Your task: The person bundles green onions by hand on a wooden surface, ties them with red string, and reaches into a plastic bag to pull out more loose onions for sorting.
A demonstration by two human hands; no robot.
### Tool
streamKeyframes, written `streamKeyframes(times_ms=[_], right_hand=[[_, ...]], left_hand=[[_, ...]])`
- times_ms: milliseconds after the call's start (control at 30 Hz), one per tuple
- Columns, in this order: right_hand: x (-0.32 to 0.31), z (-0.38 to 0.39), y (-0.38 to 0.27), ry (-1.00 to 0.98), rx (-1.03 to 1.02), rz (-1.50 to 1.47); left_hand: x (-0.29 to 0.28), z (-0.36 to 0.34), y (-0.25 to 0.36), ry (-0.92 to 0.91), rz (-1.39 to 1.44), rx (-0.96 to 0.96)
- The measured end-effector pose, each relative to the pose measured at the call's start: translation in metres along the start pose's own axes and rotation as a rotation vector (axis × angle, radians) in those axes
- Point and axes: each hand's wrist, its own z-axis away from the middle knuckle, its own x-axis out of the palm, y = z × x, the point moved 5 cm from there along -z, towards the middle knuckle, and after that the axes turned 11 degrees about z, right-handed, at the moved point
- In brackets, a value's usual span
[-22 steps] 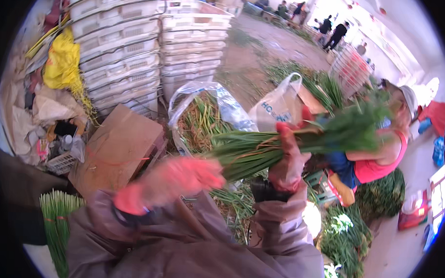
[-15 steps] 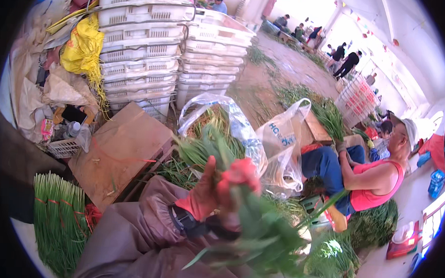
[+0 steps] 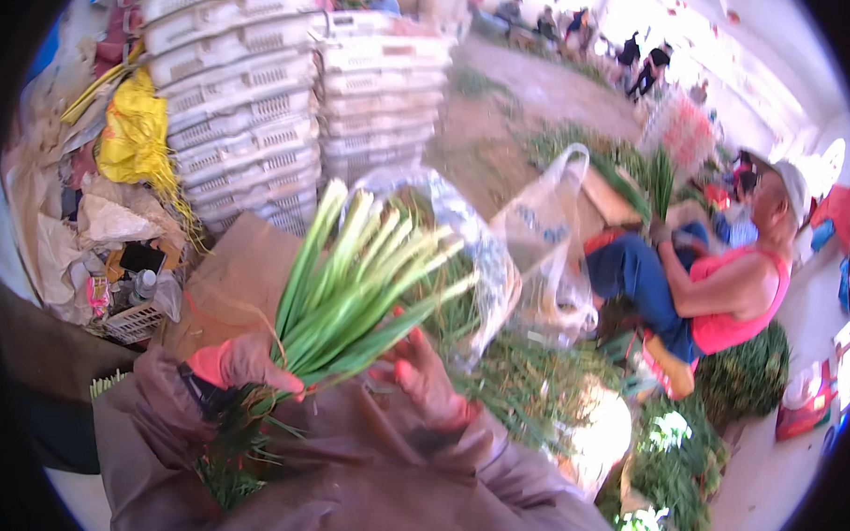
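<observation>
My left hand [image 3: 244, 367], in a stained reddish glove, is closed round a bunch of long green stalks [image 3: 349, 300], their pale ends fanned upward and tilted right, above my brown-clad lap. Loose leaves hang below it. My right hand [image 3: 426, 383], also gloved, is at the bunch's right side, fingers bent and apart near the leaves. Behind the bunch are a flat brown board [image 3: 218, 286] and an open clear bag [image 3: 477, 258] of greens. A white plastic bag [image 3: 565, 284] lies to their right.
Stacked white crates [image 3: 234, 109] rise behind. A yellow sack [image 3: 130, 133] and clutter sit left. A co-worker in a pink top [image 3: 738, 295] sits at right among piles of greens [image 3: 740, 370], holding stalks. More people [image 3: 647, 72] are farther back.
The bunch has swung round from lying crosswise to standing with pale ends up. My left hand has moved left and grips it; my right hand is now at its right side.
</observation>
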Motion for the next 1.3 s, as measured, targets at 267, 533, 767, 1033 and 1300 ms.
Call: streamKeyframes(times_ms=[267,533,767,1033,1300], right_hand=[[-0.013,0.048,0.017,-0.112,0.354,0.276],[-0.166,0.125,-0.051,0.516,0.011,0.479],[-0.159,0.146,-0.091,0.607,0.36,1.215],[-0.026,0.05,-0.008,-0.177,0.55,0.233],[-0.117,0.077,-0.036,0.171,0.05,0.918]], left_hand=[[0.068,0.025,-0.124,-0.061,0.689,-0.262],[0.037,0.032,-0.153,-0.125,0.347,-0.184],[0.062,0.015,-0.133,-0.075,0.347,-0.342],[0.082,-0.002,-0.121,-0.199,0.363,-0.155],[0.079,0.0,-0.132,-0.171,0.197,-0.094]])
